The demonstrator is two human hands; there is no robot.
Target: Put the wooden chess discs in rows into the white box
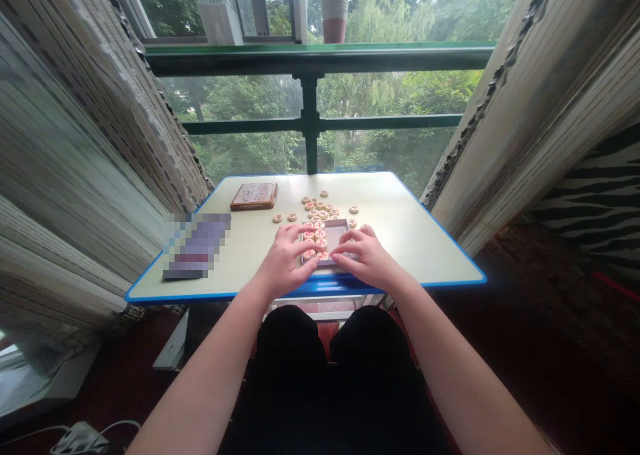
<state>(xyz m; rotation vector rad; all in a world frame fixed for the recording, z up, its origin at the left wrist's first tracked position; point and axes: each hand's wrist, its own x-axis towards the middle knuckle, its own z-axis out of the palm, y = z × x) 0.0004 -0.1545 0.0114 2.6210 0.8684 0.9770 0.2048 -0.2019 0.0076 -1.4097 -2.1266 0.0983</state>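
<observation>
A shallow box (pixel 336 238) lies near the table's front edge, with round Chinese chess pieces (pixel 320 234) in two columns along its left side. The pieces are pale with red characters. My left hand (pixel 287 258) is at the box's left side, fingers spread over the edge and the left column, thumb by the front row. At the right front corner is my right hand (pixel 367 258), its fingers bent and a small gap between thumb and index finger. I see nothing held in either hand; contact with the front pieces is hard to tell.
Several loose pieces (pixel 324 193) are scattered behind and beside the box. A brown flat box (pixel 254 196) lies at the back left of the blue-edged table (pixel 420 255). A pixelated dark object (pixel 195 248) lies at the left. Beyond stands a green railing (pixel 310 121).
</observation>
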